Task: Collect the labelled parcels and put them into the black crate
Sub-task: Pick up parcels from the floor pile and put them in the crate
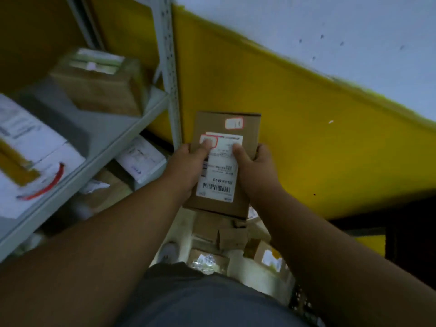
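As both hands grip, labelled parcel (225, 161) between

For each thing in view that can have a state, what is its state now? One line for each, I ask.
Cardboard parcel: closed, held in the air with its label up.
Shipping label: stuck on the parcel, barcode towards the person.
Left hand: grips the parcel's left edge, thumb on the label.
Right hand: grips the right edge, thumb on the label.
Brown box on the grey shelf: closed, lying at rest.
Parcels on the floor: piled loosely.
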`<move>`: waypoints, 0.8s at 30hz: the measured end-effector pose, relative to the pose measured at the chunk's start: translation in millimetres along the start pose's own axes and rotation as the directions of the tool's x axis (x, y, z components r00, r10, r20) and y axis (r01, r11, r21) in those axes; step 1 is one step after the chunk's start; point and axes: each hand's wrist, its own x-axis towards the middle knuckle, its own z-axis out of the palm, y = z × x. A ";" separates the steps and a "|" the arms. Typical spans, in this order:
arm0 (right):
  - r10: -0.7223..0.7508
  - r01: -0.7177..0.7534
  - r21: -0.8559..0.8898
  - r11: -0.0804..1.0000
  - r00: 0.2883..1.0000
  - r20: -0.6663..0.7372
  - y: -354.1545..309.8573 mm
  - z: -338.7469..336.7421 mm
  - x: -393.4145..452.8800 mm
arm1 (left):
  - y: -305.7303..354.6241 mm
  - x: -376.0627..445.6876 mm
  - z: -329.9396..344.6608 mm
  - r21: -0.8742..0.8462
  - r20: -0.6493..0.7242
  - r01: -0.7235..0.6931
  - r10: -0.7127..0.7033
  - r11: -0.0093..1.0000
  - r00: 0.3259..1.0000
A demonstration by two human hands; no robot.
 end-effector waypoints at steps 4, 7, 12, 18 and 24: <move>-0.100 0.114 -0.136 0.984 0.989 0.106 15.5 -24.6 -28.3 | -26.5 -57.8 17.0 0.076 -0.268 -0.029 0.049 0.997 0.962; -0.143 0.188 -0.197 0.962 0.964 0.224 31.9 -34.4 -49.7 | -51.5 -107.3 20.1 0.124 -0.437 -0.014 0.068 0.992 0.897; -0.225 0.378 -0.264 0.888 0.855 0.468 44.9 1.6 -115.0 | -87.8 -182.4 -23.6 0.107 -0.723 -0.011 0.085 0.994 0.685; -0.392 0.587 -0.150 0.795 0.687 0.612 37.9 39.0 -201.9 | -107.7 -269.6 -75.0 0.011 -0.870 -0.087 0.053 0.996 0.491; -0.347 0.622 -0.018 0.782 0.460 0.818 85.2 119.7 -349.4 | -176.2 -410.0 -168.9 -0.056 -0.968 -0.070 -0.037 0.996 0.250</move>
